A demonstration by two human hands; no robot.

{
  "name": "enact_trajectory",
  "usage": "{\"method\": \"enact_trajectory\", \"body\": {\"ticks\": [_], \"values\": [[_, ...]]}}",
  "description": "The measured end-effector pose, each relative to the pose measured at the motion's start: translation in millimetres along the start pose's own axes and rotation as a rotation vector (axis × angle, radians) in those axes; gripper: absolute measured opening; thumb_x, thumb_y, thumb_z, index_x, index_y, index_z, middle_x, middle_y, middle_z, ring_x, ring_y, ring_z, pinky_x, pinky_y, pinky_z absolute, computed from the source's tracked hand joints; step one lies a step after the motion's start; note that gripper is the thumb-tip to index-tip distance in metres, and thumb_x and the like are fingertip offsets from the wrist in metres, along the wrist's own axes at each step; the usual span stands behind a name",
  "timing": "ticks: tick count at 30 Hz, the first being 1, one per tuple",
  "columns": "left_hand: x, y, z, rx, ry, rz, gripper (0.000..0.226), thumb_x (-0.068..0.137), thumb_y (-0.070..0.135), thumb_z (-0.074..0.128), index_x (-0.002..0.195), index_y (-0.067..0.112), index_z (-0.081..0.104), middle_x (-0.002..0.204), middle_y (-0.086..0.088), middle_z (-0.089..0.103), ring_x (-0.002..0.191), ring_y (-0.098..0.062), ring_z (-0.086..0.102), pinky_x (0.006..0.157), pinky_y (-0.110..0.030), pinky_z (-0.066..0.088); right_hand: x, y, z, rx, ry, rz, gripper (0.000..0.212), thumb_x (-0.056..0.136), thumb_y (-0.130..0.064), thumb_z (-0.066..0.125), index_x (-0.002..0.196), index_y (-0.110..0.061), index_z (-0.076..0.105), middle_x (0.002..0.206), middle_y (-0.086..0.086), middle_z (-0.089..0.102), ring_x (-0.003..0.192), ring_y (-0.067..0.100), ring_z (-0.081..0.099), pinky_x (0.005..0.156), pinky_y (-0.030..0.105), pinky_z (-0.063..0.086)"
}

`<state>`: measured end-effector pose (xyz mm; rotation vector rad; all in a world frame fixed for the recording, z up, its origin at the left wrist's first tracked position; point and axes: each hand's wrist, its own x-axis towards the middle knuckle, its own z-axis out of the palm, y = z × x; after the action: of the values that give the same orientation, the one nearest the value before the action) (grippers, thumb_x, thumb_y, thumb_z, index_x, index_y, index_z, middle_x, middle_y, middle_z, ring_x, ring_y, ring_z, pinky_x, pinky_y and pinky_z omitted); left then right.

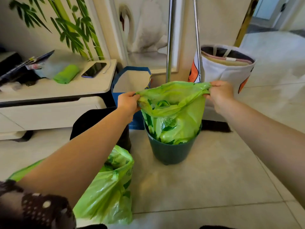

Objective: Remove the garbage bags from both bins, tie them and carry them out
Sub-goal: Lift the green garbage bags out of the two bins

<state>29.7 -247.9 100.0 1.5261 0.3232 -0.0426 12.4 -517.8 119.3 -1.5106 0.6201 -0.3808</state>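
Note:
A green garbage bag point(175, 116) stands partly lifted out of a dark green bin point(168, 151) on the tiled floor. My left hand point(127, 103) pinches the bag's left rim and my right hand point(220, 95) pinches its right rim, stretching the mouth open between them. Packaging printed with lime slices shows through the bag. A second green garbage bag point(109, 190) lies on the floor near my left arm, its top loose. Behind my left forearm stands a black bin point(89, 119), mostly hidden.
A white cabinet point(54, 95) on the left carries a phone point(94, 69), a green roll of bags point(66, 73) and clutter. A blue paper bag point(132, 80), two metal poles point(170, 38) and a white fabric basket point(227, 68) stand behind the bin. A doorway opens at the top right.

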Motion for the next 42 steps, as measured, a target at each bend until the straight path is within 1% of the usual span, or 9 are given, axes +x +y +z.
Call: {"method": "enact_trajectory", "body": {"ticks": [5, 10, 14, 17, 21, 25, 32, 38, 42], "values": [[-7, 46, -10, -0.058, 0.013, 0.095, 0.016, 0.095, 0.006, 0.053, 0.084, 0.011, 0.063, 0.08, -0.007, 0.065, 0.069, -0.018, 0.065, 0.057, -0.027, 0.057, -12, -47, -4, 0.095, -0.052, -0.142, 0.032, 0.084, 0.011, 0.051, 0.068, -0.014, 0.064, 0.074, 0.005, 0.064, 0.074, 0.024, 0.066, 0.074, 0.033, 0.059], [-35, 87, -18, -0.11, 0.003, 0.194, 0.017, 0.093, 0.006, 0.056, 0.08, 0.01, 0.065, 0.075, -0.006, 0.066, 0.063, -0.014, 0.065, 0.054, -0.022, 0.056, -36, -90, -7, 0.126, -0.079, -0.276, 0.02, 0.086, 0.008, 0.055, 0.099, -0.001, 0.068, 0.09, 0.013, 0.067, 0.078, 0.021, 0.068, 0.068, 0.021, 0.058], [-66, 122, -24, -0.157, 0.023, 0.272, 0.013, 0.092, 0.008, 0.059, 0.081, 0.009, 0.065, 0.071, -0.005, 0.065, 0.062, -0.015, 0.066, 0.053, -0.025, 0.056, -64, -124, -18, 0.209, -0.079, -0.369, 0.019, 0.085, 0.011, 0.053, 0.093, -0.001, 0.065, 0.075, 0.006, 0.063, 0.068, 0.014, 0.065, 0.062, 0.018, 0.057], [-94, 144, -30, -0.203, 0.024, 0.298, 0.012, 0.092, 0.01, 0.059, 0.082, 0.011, 0.066, 0.074, -0.005, 0.067, 0.063, -0.014, 0.069, 0.066, -0.032, 0.061, -86, -145, -27, 0.244, -0.087, -0.415, 0.021, 0.084, 0.012, 0.053, 0.081, -0.005, 0.064, 0.074, 0.007, 0.062, 0.067, 0.015, 0.065, 0.065, 0.021, 0.058], [-132, 163, -36, -0.223, 0.023, 0.337, 0.016, 0.093, 0.011, 0.058, 0.079, 0.01, 0.064, 0.072, -0.006, 0.065, 0.055, -0.012, 0.068, 0.058, -0.03, 0.061, -115, -167, -44, 0.276, -0.088, -0.463, 0.03, 0.084, 0.01, 0.054, 0.072, -0.016, 0.063, 0.073, 0.004, 0.063, 0.065, 0.01, 0.066, 0.063, 0.02, 0.056], [-161, 176, -45, -0.212, 0.02, 0.356, 0.016, 0.093, 0.012, 0.059, 0.08, 0.009, 0.066, 0.079, -0.008, 0.065, 0.073, -0.02, 0.067, 0.075, -0.038, 0.061, -146, -185, -59, 0.289, -0.093, -0.503, 0.029, 0.083, 0.011, 0.053, 0.073, -0.015, 0.063, 0.071, 0.005, 0.062, 0.062, 0.01, 0.064, 0.061, 0.021, 0.056], [-201, 166, -63, -0.225, -0.045, 0.283, 0.012, 0.094, 0.012, 0.057, 0.088, 0.005, 0.065, 0.079, -0.009, 0.064, 0.069, -0.019, 0.067, 0.066, -0.034, 0.062, -191, -180, -87, 0.158, -0.07, -0.568, 0.017, 0.079, 0.003, 0.052, 0.071, -0.008, 0.063, 0.072, 0.01, 0.054, 0.072, 0.02, 0.056, 0.064, 0.032, 0.053], [-214, 126, -74, -0.173, -0.159, 0.098, 0.009, 0.094, 0.01, 0.056, 0.091, 0.005, 0.064, 0.078, -0.008, 0.067, 0.072, -0.02, 0.066, 0.059, -0.031, 0.06, -221, -145, -102, 0.04, -0.13, -0.569, 0.033, 0.074, 0.008, 0.046, 0.05, -0.014, 0.051, 0.034, -0.015, 0.041, 0.037, -0.004, 0.041, 0.041, 0.011, 0.033], [-207, 88, -76, -0.033, -0.223, -0.027, 0.015, 0.094, 0.014, 0.057, 0.105, 0.006, 0.062, 0.091, -0.01, 0.066, 0.078, -0.022, 0.066, 0.074, -0.039, 0.058, -222, -103, -106, -0.113, -0.177, -0.549, 0.021, 0.076, 0.006, 0.049, 0.065, 0.001, 0.067, 0.043, -0.012, 0.052, 0.041, -0.008, 0.047, 0.044, 0.007, 0.035]]}}
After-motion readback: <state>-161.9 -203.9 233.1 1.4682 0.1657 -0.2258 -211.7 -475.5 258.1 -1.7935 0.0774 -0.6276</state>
